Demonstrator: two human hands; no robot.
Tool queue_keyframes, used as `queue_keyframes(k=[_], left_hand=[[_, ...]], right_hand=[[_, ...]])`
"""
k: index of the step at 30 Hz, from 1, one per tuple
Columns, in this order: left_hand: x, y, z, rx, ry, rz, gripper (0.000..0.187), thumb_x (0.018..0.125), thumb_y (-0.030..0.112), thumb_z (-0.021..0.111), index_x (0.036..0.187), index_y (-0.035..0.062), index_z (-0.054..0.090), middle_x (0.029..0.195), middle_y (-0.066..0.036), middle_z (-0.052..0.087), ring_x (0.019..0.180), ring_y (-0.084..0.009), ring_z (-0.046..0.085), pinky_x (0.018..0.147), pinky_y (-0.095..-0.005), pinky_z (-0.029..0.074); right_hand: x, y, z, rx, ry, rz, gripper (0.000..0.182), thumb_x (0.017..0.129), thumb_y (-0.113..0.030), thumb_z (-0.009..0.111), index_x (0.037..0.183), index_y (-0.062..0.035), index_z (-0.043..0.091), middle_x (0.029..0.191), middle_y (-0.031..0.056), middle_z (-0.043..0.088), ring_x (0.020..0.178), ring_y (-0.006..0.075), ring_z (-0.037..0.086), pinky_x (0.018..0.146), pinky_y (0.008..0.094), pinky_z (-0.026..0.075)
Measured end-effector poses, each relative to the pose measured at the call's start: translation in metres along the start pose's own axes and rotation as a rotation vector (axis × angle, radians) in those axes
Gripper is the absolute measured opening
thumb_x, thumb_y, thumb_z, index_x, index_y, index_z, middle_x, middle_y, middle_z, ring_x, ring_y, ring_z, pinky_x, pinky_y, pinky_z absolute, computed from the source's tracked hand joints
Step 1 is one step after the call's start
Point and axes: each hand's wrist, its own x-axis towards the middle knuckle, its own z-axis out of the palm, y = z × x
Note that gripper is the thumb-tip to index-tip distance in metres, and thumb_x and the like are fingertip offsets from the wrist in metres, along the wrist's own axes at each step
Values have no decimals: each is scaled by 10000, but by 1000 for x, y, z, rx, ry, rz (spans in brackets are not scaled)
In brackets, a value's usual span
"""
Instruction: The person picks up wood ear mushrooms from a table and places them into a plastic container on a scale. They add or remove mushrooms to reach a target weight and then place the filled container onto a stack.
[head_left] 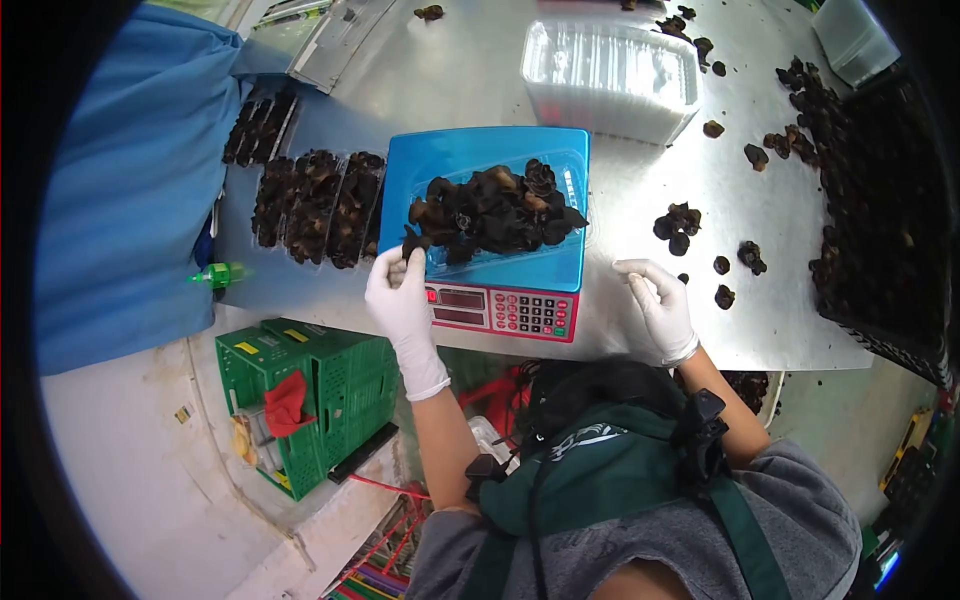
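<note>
A clear plastic tray heaped with dark wood ear mushrooms (pixel 490 208) rests on the blue platform of a weighing scale (pixel 560 272). At the tray's lower left corner, my left hand (pixel 400 292), in a white glove, pinches a dark mushroom piece (pixel 413 241). To the right of the scale, my gloved right hand (pixel 660 308) hovers over the metal table with thumb and index finger apart and nothing between them. Red digits show on the scale's display, too small to read.
Filled mushroom trays (pixel 310 208) stand left of the scale. Stacked clear trays (pixel 612 82) are behind it. Loose mushrooms (pixel 680 226) and a black crate (pixel 885 335) lie to the right. A green bottle (pixel 218 275) is at the left edge, green crates (pixel 345 390) below.
</note>
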Motion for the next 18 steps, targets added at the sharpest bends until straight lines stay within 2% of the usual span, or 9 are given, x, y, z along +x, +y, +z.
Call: queue_keyframes(k=[1,2,4,5,6,8,11,15,18], left_hand=[[-1,7,10,5,15,54,143,827,87,750,945,28,696,800,20,625,684,-61,531,645,-238,454],[-4,14,21,118,56,248,164,794,89,764,943,53,704,820,-17,644,711,-137,580,675,-280,474],[0,9,40,487,16,612,240,790,114,757,1019,78,694,892,-42,671,826,-212,624,755,-327,491],[0,7,46,667,-47,655,272,784,157,745,1045,108,690,958,-71,660,928,-303,602,823,-387,478],[-3,5,50,697,-62,685,281,799,156,718,1072,99,679,988,-72,658,958,-311,583,838,-393,468],[-6,3,38,637,-89,688,306,787,140,692,1090,95,687,1037,-94,655,995,-285,577,880,-387,446],[-7,2,13,291,-191,511,303,775,41,662,1076,56,701,1106,-114,676,1034,-286,609,923,-382,468],[-4,-8,-23,116,-260,406,285,852,-60,578,1107,6,686,1113,-95,687,1029,-187,640,900,-295,481],[3,-23,-49,53,-222,258,242,895,-31,575,1110,-7,682,1126,-99,684,1049,-183,631,924,-296,476]], right_hand=[[-1,2,-2,-3,7,3,199,975,-58,527,1095,25,662,1074,119,683,1030,197,636,934,306,478],[-1,4,-4,-6,13,5,199,978,-64,527,1094,24,663,1066,117,685,1022,193,638,927,303,480],[1,4,-4,-17,19,-11,200,981,-72,529,1094,22,664,1053,113,687,1008,190,642,915,301,485],[2,2,-3,-25,18,-30,200,982,-73,530,1095,22,664,1047,112,688,1003,190,644,911,303,488],[4,0,-2,-33,18,-47,201,982,-75,530,1096,21,665,1041,111,689,997,190,646,907,304,491],[8,-8,-2,-65,-4,-85,201,983,-82,534,1097,20,665,1041,112,689,985,190,651,901,305,496],[4,-4,0,-50,5,-41,204,946,-36,539,1091,3,676,1041,129,688,988,221,651,913,316,488],[2,0,10,-14,41,25,207,937,-19,541,1085,-2,685,1036,130,691,996,218,650,921,315,483],[2,2,23,-87,63,-26,242,1005,-144,526,1100,33,661,1038,116,694,968,178,649,892,309,507]])
